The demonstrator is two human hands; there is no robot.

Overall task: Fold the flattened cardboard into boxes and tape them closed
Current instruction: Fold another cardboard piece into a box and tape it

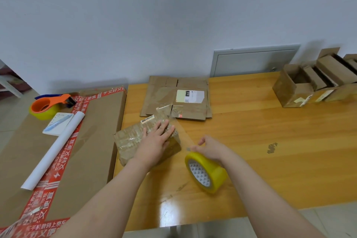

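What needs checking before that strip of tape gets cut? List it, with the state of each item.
1. Left hand flat on the box, holding it down: ok.
2. Tape strip stretched from the box to the right hand: ok.
3. Yellow roll under control beneath the right hand: ok.
4. Strip pressed flat along the box seam: cannot tell.
5. Cutter within reach: not ok; the orange dispenser sits far left, both hands busy.
6. Flat cardboard ready behind: ok.
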